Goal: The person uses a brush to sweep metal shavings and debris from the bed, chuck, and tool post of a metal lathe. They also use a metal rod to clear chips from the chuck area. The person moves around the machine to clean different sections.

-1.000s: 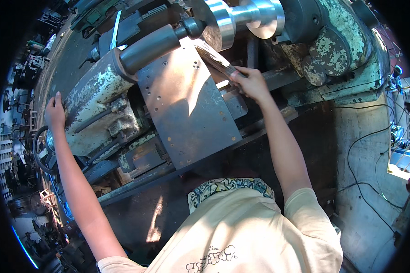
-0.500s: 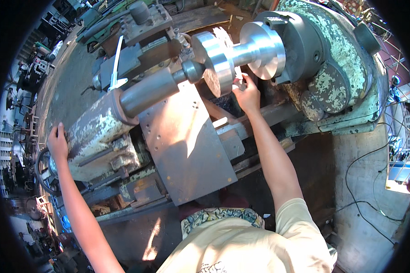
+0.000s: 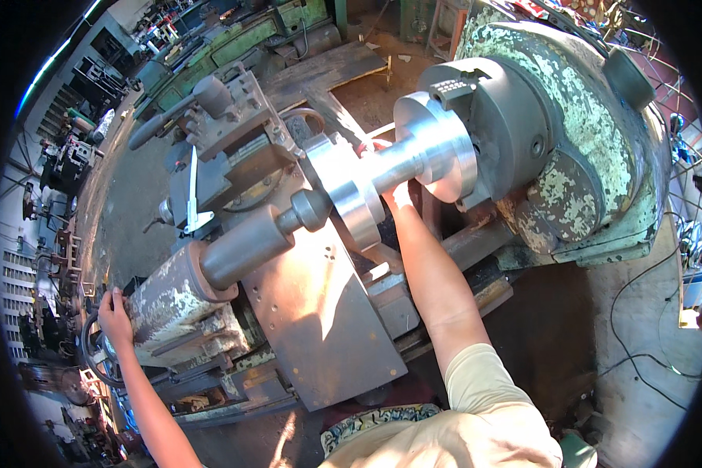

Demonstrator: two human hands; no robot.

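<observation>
Bearings are taken from the workpiece, clock face laid on the view.

Item: workpiece [image 3: 402,162], bright metal, two broad discs joined by a shaft. Location: centre of the lathe, held between the chuck [image 3: 515,117] at 2 o'clock and the pointed centre [image 3: 304,210] at 8 o'clock.

Item: right hand [image 3: 374,146]. The forearm rises from 6 o'clock and passes behind the shaft in the gap between the discs; fingertips show on the shaft's 10 o'clock side. Fingers seem closed on the near end of a streaked strip [image 3: 338,117], grey, pointing between 10 and 11 o'clock. Most of the grip is hidden.

Item: left hand [image 3: 117,321], far out at 8 o'clock, at the outer end of the tailstock [image 3: 164,312], with the handwheel [image 3: 87,351] just beside it toward 7 o'clock. Fingers loosely extended, nothing seen in them; firm contact cannot be told.

Item: flat steel plate [image 3: 327,327], drilled, 7 o'clock, below the workpiece.

Item: caliper [image 3: 193,187], pale metal, 9 o'clock, lying well apart from both hands.

Handling notes, by judgement: the step looks like working the strip around the shaft by feel. Best done with the drive off and the chuck at rest, since the forearm lies between the discs. Keep the wrist clear of the disc rims, which may be sharp. Hold the strip near its end, without wrapping it round the fingers. The left hand serves best as a steady, leaving the handwheel unturned.
</observation>
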